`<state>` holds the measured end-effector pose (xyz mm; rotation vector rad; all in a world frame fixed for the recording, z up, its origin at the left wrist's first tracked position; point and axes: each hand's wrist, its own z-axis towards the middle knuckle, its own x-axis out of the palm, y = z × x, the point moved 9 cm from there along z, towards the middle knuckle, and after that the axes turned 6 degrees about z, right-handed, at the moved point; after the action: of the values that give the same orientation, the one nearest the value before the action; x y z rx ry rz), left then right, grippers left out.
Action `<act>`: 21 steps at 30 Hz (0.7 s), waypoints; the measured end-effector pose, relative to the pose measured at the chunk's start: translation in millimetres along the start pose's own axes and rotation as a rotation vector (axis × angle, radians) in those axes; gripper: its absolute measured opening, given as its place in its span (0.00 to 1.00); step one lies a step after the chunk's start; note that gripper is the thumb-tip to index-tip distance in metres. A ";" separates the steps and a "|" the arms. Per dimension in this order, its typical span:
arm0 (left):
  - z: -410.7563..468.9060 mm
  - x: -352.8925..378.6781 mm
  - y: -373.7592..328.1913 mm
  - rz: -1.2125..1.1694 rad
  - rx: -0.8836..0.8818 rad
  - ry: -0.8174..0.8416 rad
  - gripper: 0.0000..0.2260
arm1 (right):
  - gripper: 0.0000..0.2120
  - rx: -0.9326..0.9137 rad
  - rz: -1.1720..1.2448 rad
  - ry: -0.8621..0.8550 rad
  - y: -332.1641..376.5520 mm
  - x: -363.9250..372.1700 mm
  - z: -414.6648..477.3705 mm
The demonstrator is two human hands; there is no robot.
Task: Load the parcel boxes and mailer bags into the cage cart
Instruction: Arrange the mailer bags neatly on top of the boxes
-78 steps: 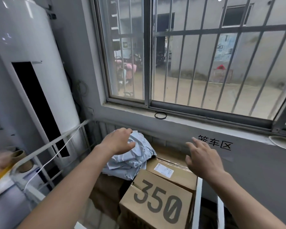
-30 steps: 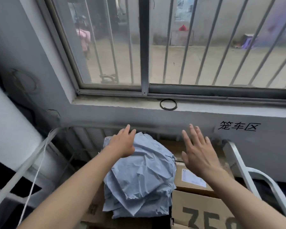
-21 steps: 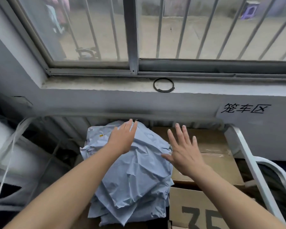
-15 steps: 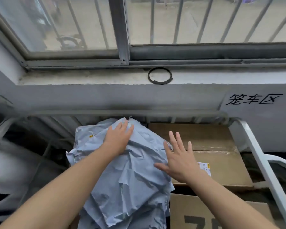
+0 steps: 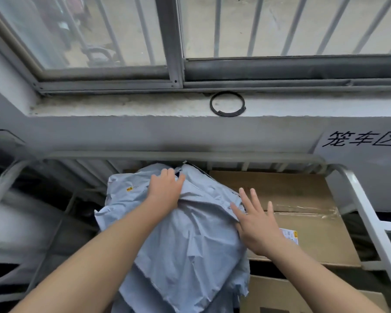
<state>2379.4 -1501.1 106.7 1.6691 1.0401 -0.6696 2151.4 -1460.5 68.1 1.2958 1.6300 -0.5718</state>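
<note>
Head view is showing the left hand [image 5: 166,190] lying flat on the far part of a crumpled light-blue mailer bag [image 5: 185,245], its fingers straight and close together. The right hand [image 5: 255,229] is resting with fingers spread at the bag's right edge, partly over a brown cardboard box [image 5: 303,195]. The bag is sitting inside the cage cart [image 5: 362,204], left of that box and touching it. Another box [image 5: 278,292] is lying nearer, on the right. A black ring [image 5: 227,103] is lying on the windowsill [image 5: 122,107], beyond the cart.
</note>
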 end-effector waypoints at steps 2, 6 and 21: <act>-4.8 -17.9 6.1 -0.010 0.003 -0.047 0.22 | 0.25 0.014 -0.003 -0.016 -6.9 -17.8 -5.8; -21.0 -61.0 6.6 0.064 0.075 -0.166 0.16 | 0.26 0.034 0.020 -0.051 -15.5 -57.2 -31.4; -105.4 -156.2 20.3 -0.173 0.330 -0.235 0.08 | 0.27 0.032 -0.005 -0.171 -20.0 -149.6 -145.0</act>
<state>2317.7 -1453.4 279.4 1.7367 0.9471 -1.1742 2077.0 -1422.1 259.9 1.2315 1.4891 -0.6946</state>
